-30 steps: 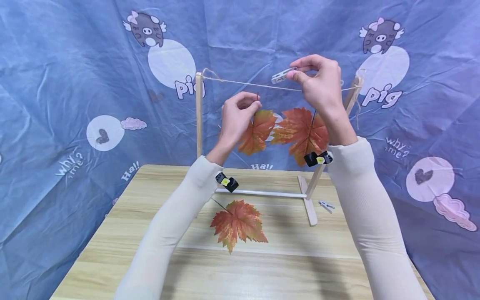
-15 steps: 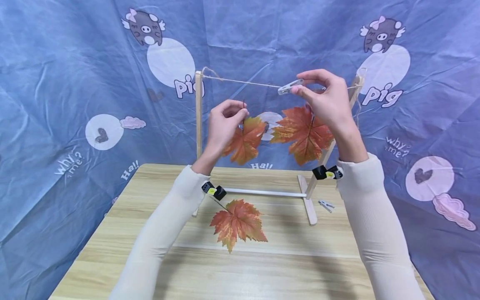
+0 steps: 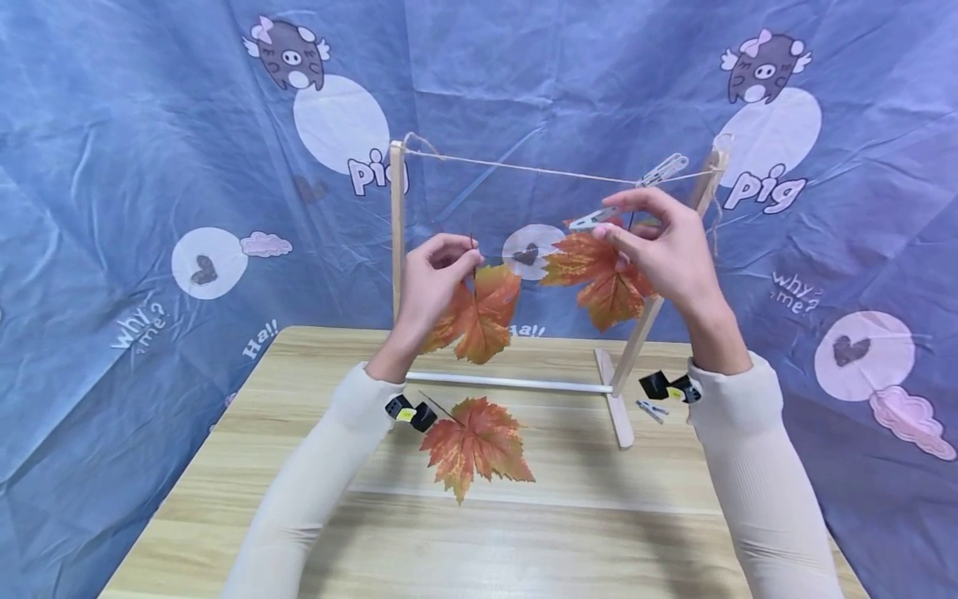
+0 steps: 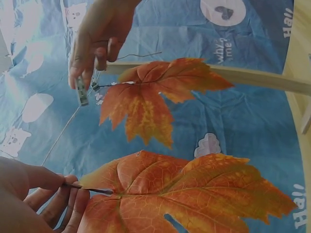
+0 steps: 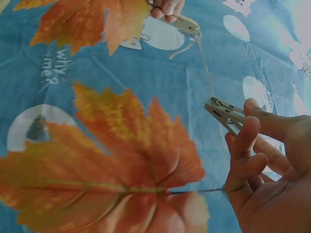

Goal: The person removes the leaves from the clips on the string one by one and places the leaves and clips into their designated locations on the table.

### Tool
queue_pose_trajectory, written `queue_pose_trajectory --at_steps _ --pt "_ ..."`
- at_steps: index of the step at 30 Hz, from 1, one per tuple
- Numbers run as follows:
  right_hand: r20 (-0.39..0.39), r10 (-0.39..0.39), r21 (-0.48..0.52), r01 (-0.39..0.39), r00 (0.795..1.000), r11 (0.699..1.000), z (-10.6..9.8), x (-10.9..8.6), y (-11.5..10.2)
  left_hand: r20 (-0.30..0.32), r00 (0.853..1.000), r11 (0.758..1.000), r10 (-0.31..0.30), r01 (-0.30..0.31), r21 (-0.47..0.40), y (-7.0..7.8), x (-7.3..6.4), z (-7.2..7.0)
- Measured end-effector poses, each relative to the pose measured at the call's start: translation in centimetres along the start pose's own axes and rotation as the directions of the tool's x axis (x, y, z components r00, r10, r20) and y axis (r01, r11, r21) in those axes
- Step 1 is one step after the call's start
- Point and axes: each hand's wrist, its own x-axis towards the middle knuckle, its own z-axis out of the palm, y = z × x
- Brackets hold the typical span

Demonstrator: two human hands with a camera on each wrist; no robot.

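Three leaves (image 3: 479, 441) and three clips (image 3: 653, 410) surround one rack (image 3: 397, 233) before us: a person's left hand (image 3: 430, 287) pinches the first leaf (image 3: 485, 312) by its stem, below the string (image 3: 524, 168); the right hand (image 3: 674, 258) grips a clip (image 3: 591, 220) between thumb and finger, near the second leaf (image 3: 599, 274), hung by another clip (image 3: 662, 170). The third leaf and clip lie on the table (image 3: 539, 549).

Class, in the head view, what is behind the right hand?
Behind the right hand are an orange maple leaf and a wooden post, with the blue backdrop beyond. Covered, and not visible: part of the leaf's right side and a middle stretch of the post.
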Motion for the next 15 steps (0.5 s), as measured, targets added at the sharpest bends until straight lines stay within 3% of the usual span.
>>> queue_pose_trajectory --at_steps 15 --pt "0.031 0.057 -0.139 -0.052 0.998 0.989 -0.7 -4.4 4.6 0.004 0.995 0.992 -0.100 0.100 -0.077 -2.8 -2.8 -0.9"
